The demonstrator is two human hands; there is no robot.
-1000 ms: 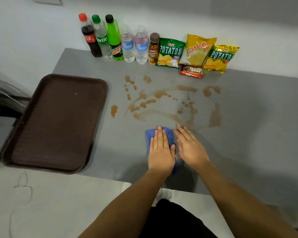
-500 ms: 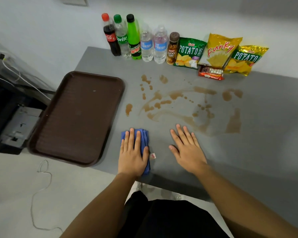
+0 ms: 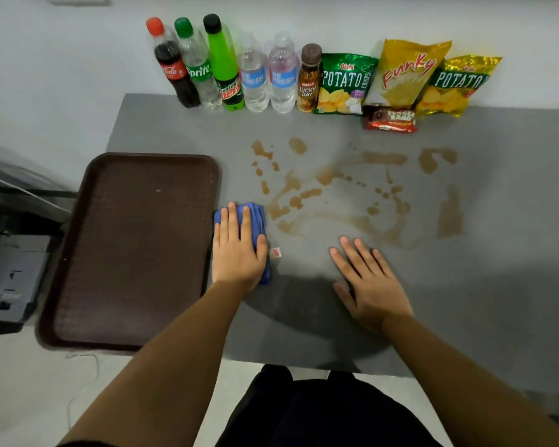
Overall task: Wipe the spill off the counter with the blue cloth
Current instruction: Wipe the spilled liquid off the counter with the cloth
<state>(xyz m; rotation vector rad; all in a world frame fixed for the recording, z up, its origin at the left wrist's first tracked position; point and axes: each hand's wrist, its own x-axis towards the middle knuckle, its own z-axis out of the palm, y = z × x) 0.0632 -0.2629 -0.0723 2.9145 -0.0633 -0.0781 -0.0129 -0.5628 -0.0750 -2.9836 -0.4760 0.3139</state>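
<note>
A folded blue cloth (image 3: 259, 215) lies on the grey counter (image 3: 497, 269), right beside the tray's right edge. My left hand (image 3: 238, 250) presses flat on top of it, covering most of it. A small white tag (image 3: 275, 252) sticks out at the cloth's right side. A brown spill (image 3: 329, 195) of blotches and smeared streaks spreads across the counter's middle, starting just right of the cloth and reaching far right. My right hand (image 3: 368, 283) rests flat on the counter with fingers spread, below the spill, holding nothing.
A dark brown tray (image 3: 136, 246) sits on the counter's left end. Along the back wall stand several drink bottles (image 3: 226, 66) and several snack bags (image 3: 404, 75). A dark machine (image 3: 10, 275) is left of the counter. The counter's front edge is near my body.
My left hand has slid the blue cloth leftward to the tray's edge. My right hand came off the cloth and now rests apart on the counter.
</note>
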